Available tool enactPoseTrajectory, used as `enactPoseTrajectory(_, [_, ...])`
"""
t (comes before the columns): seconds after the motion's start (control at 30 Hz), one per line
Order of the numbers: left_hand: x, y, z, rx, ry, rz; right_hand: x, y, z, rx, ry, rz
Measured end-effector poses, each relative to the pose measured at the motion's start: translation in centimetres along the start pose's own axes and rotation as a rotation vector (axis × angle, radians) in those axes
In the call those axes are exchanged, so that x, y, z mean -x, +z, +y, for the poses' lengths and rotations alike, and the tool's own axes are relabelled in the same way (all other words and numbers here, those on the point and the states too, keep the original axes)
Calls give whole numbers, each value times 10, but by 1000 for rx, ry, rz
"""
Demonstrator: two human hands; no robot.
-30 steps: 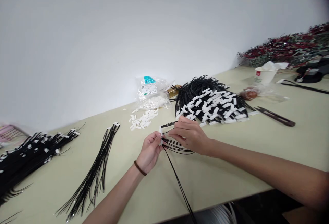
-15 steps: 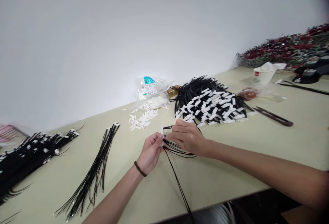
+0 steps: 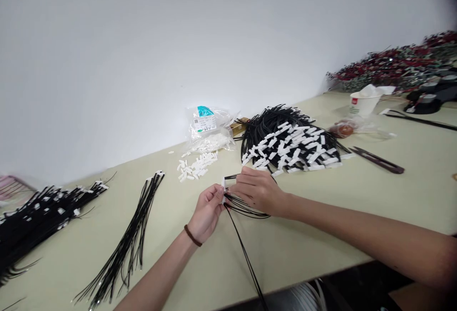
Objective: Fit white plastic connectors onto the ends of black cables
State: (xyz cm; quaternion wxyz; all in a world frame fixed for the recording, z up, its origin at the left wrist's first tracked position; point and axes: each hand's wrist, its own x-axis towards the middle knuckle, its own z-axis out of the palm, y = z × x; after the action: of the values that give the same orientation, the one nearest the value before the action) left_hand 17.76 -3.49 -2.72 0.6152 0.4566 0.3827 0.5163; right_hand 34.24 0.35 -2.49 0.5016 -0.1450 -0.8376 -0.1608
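My left hand (image 3: pixel 207 211) and my right hand (image 3: pixel 257 190) meet above the middle of the beige table (image 3: pixel 321 215). Both pinch a bundle of thin black wires (image 3: pixel 244 249) that trails down toward the table's near edge. A small white connector (image 3: pixel 223 183) sits at the wires' upper end between my fingertips. My left wrist wears a dark band.
A heap of black wires with white connectors (image 3: pixel 291 142) lies just behind my hands. Loose white connectors (image 3: pixel 195 167) and a plastic bag (image 3: pixel 207 127) sit at the wall. Bare black wires (image 3: pixel 132 235) and another tagged pile (image 3: pixel 39 215) lie left. Black snips (image 3: pixel 376 159), a paper cup (image 3: pixel 362 103) and red-green wires (image 3: pixel 396 65) are right.
Both hands stay pinched on the same wires and connector, with only small finger shifts. The view has drifted slightly.
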Motion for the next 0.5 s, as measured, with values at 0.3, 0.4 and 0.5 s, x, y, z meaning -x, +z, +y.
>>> enactPoseTrajectory(0.3, [-1, -1, 4, 3, 20, 72, 1, 0, -2, -36, 77, -20])
enactPoseTrajectory(0.4, [-2, -1, 4, 7, 25, 69, -1, -1, -5, -13, 29, -27])
enactPoseTrajectory(0.5, [-2, -2, 5, 15, 22, 78, -1, -2, -4, 0, 33, -56])
